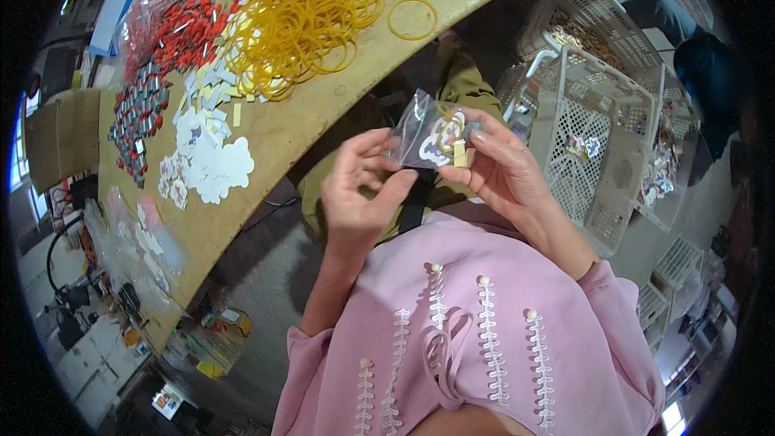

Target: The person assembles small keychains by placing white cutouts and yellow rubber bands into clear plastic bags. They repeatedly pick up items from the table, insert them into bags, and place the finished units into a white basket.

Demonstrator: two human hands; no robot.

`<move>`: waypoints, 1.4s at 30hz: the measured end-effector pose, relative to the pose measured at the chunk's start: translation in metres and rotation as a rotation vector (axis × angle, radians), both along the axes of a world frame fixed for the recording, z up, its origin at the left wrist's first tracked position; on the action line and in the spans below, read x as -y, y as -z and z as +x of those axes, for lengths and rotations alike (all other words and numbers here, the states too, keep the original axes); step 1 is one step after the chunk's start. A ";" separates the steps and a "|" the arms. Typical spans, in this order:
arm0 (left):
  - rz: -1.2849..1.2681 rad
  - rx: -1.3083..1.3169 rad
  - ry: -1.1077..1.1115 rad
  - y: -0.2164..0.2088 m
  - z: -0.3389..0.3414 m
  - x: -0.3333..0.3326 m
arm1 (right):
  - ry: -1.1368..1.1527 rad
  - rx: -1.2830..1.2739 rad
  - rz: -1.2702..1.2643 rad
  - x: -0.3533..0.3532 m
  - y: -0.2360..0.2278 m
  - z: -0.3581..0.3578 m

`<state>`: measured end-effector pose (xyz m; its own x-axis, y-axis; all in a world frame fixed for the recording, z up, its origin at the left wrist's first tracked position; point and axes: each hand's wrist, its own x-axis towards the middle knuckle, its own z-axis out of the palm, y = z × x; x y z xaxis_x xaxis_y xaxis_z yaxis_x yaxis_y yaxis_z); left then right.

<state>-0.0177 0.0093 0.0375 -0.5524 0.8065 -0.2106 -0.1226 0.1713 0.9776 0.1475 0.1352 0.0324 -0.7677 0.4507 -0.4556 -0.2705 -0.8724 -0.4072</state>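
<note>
Between my hands, above my lap, is a small clear plastic bag [412,133]. My left hand [363,182] grips its left edge between thumb and fingers. On the bag's right side, my right hand [508,163] pinches a small set of pieces: a white printed cutout [438,139], a cream strip [460,153], a looped yellow rubber band [454,125] and a small grey piece [470,131]. Whether these pieces are fully inside the bag or partly at its mouth, I cannot tell.
The table [266,186] at left bears a heap of yellow rubber bands [311,12], red pieces [186,40], grey-and-red pieces [141,117], white cutouts [214,169] and plastic bags [133,246]. On my right, a white plastic basket [577,137] holds a filled packet [588,147]; other crates stand around it.
</note>
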 end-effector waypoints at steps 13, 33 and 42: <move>0.190 0.002 0.122 0.004 0.000 -0.005 | -0.043 0.175 0.688 -0.003 -0.001 -0.006; -0.052 -0.275 0.247 0.012 0.006 -0.007 | 0.018 0.485 1.557 0.016 0.012 -0.007; 0.037 -0.637 0.437 -0.002 0.016 -0.020 | -0.045 0.425 1.367 0.008 0.014 0.015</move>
